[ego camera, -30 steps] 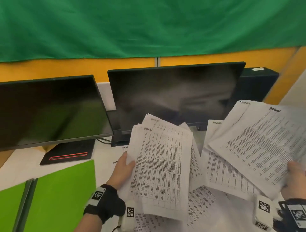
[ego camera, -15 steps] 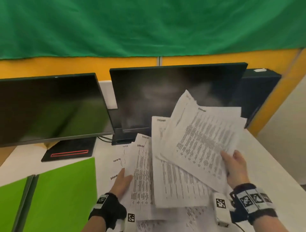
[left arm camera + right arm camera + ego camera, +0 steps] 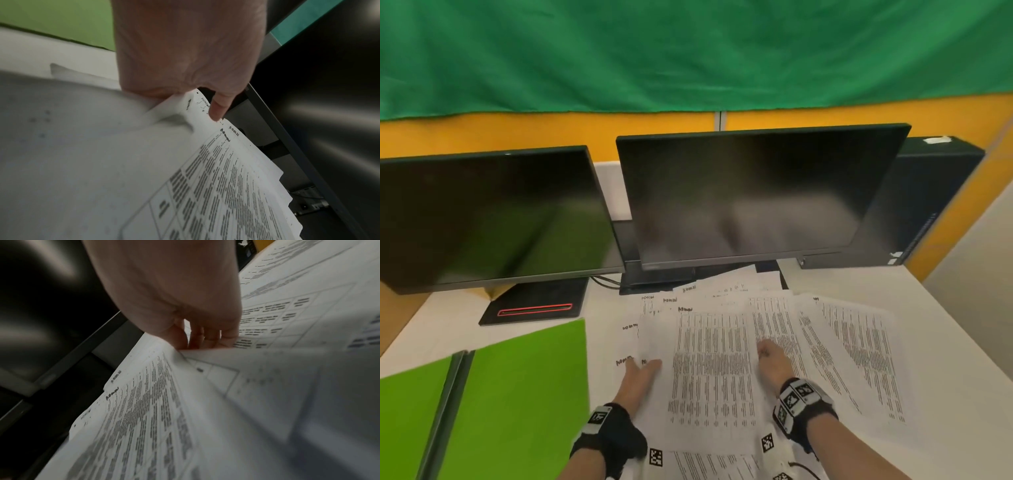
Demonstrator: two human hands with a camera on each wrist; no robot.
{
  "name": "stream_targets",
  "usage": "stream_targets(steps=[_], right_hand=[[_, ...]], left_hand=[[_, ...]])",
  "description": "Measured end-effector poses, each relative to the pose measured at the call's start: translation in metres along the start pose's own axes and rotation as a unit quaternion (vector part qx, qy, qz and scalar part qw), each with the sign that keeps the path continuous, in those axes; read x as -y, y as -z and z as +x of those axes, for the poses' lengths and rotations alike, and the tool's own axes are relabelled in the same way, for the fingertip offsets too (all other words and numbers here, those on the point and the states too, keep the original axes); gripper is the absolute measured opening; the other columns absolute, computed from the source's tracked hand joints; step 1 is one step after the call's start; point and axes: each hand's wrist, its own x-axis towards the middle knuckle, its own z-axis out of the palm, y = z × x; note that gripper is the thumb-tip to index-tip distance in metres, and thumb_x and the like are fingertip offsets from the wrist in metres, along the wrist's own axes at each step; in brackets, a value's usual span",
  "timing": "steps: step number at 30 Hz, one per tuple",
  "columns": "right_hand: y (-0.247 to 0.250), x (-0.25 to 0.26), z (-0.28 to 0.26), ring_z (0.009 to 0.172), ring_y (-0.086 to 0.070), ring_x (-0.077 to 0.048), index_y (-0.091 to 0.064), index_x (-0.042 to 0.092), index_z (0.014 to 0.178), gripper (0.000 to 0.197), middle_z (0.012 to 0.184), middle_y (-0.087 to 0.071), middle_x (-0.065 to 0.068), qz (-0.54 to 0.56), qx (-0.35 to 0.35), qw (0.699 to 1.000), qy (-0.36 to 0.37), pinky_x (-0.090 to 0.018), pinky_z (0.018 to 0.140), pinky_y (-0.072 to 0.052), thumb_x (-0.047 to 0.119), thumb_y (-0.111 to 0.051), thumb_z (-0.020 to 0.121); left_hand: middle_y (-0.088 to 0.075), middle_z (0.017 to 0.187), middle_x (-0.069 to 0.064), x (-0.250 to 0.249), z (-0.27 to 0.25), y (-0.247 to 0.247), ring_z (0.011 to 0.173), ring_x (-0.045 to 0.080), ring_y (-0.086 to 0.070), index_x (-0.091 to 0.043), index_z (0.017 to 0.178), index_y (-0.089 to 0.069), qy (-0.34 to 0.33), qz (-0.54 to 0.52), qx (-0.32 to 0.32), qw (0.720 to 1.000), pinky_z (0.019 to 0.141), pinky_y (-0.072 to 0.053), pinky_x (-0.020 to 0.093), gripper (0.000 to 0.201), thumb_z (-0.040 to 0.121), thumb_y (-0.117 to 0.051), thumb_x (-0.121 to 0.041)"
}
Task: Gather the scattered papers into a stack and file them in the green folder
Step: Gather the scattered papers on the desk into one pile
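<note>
Several printed papers [image 3: 712, 377] lie overlapped and fanned on the white desk, in front of the right-hand monitor. My left hand [image 3: 640, 371] is at the left edge of the top sheets. In the left wrist view it [image 3: 197, 97] pinches that paper edge [image 3: 226, 178], with one finger on top. My right hand [image 3: 772, 359] sits on the middle of the pile with its fingers curled. In the right wrist view its fingers [image 3: 201, 340] hold a raised sheet edge [image 3: 154, 402]. The green folder [image 3: 517, 394] lies open to the left of the papers.
Two dark monitors [image 3: 482, 219] [image 3: 756, 195] stand behind the papers, and the back sheets reach under the right one. A black computer case [image 3: 935, 205] stands at the back right. The left monitor's base [image 3: 534, 305] is beyond the folder. Bare desk [image 3: 935, 315] shows at right.
Both hands have come down, and the raised bundles now lie flat on the desk as one fanned pile. My right hand has moved left and onto the middle of the pile.
</note>
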Motion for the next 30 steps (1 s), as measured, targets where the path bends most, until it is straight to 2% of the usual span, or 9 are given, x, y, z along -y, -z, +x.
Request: stream_targets(steps=[2,6,9,11,15,18,21,25,30], right_hand=[[-0.005,0.005,-0.001,0.099,-0.058,-0.023,-0.060,0.010,0.104,0.030,0.117,-0.061,-0.014,-0.057,0.001,0.997,0.043,-0.040,0.096,-0.048,0.009,-0.031,0.097],[-0.021,0.006,-0.003,0.129,-0.039,-0.032,-0.035,0.006,0.141,0.041,0.148,-0.028,-0.017,-0.202,0.082,0.972,0.092,-0.041,0.107,-0.035,0.009,-0.028,0.100],[-0.028,-0.002,-0.006,0.123,-0.042,-0.029,-0.041,0.020,0.141,0.043,0.135,-0.034,-0.013,-0.211,0.128,0.961,0.123,-0.044,0.111,-0.034,0.017,-0.033,0.098],[-0.020,-0.007,-0.004,0.121,-0.039,-0.024,-0.048,0.028,0.133,0.039,0.129,-0.038,-0.007,-0.232,0.046,0.963,0.126,-0.047,0.107,-0.035,0.031,-0.040,0.095],[0.016,-0.020,0.004,0.126,-0.039,-0.027,-0.036,0.021,0.137,0.058,0.138,-0.039,-0.010,-0.245,-0.158,0.955,-0.051,-0.048,0.103,-0.035,0.028,-0.056,0.083],[0.028,-0.023,0.015,0.129,-0.036,-0.030,-0.027,0.016,0.141,0.082,0.141,-0.035,-0.015,-0.249,-0.123,0.954,-0.118,-0.048,0.102,-0.038,0.038,-0.069,0.074],[0.033,-0.019,0.026,0.131,-0.035,-0.034,-0.026,0.012,0.142,0.094,0.141,-0.034,-0.019,-0.215,-0.088,0.960,-0.156,-0.051,0.106,-0.038,0.035,-0.077,0.066],[0.038,-0.013,0.032,0.130,-0.039,-0.032,-0.039,0.006,0.136,0.065,0.140,-0.039,-0.018,-0.264,-0.051,0.953,-0.142,-0.046,0.107,-0.038,0.022,-0.067,0.079],[0.051,-0.028,0.034,0.087,-0.067,-0.027,-0.045,0.006,0.130,0.047,0.104,-0.063,-0.011,-0.027,-0.042,0.995,-0.090,-0.040,0.074,-0.059,-0.001,-0.054,0.084]], left_hand=[[-0.041,0.138,0.016,0.002,0.003,-0.001,0.128,0.038,-0.043,-0.008,0.149,-0.004,-0.006,0.000,-0.028,1.000,0.105,-0.038,0.043,0.077,0.092,-0.054,-0.024],[-0.056,0.116,0.014,0.010,0.017,-0.002,0.105,0.035,-0.056,-0.016,0.131,-0.027,-0.024,-0.005,-0.072,0.997,0.099,-0.046,0.052,0.053,0.088,-0.056,-0.022],[-0.054,0.111,0.016,0.010,0.019,-0.001,0.103,0.039,-0.057,-0.011,0.134,-0.022,-0.021,0.000,-0.059,0.998,0.092,-0.050,0.052,0.062,0.085,-0.059,-0.010],[-0.052,0.115,0.020,0.008,0.017,0.005,0.104,0.039,-0.056,-0.006,0.134,-0.018,0.009,0.034,-0.056,0.998,0.090,-0.051,0.049,0.067,0.082,-0.061,-0.004],[-0.054,0.121,0.019,0.021,0.022,0.016,0.107,0.036,-0.055,0.001,0.133,-0.026,0.062,0.100,-0.044,0.992,0.085,-0.049,0.043,0.072,0.073,-0.062,-0.016],[-0.058,0.123,0.018,0.026,0.017,0.016,0.106,0.035,-0.057,-0.002,0.130,-0.040,0.073,0.113,-0.007,0.991,0.093,-0.048,0.046,0.060,0.078,-0.063,-0.022],[-0.039,0.148,0.018,0.029,0.016,0.014,0.131,0.036,-0.043,-0.003,0.147,-0.024,0.014,0.143,-0.001,0.990,0.108,-0.035,0.043,0.063,0.092,-0.055,-0.010],[-0.015,0.161,0.011,0.026,0.012,0.023,0.147,0.027,-0.019,-0.005,0.152,-0.012,-0.118,0.205,-0.022,0.971,0.117,-0.017,0.035,0.063,0.098,-0.044,-0.011],[-0.021,0.159,0.011,0.026,0.018,0.067,0.146,0.026,-0.023,-0.007,0.151,-0.017,-0.134,0.101,-0.066,0.984,0.119,-0.018,0.038,0.062,0.097,-0.048,-0.009]])
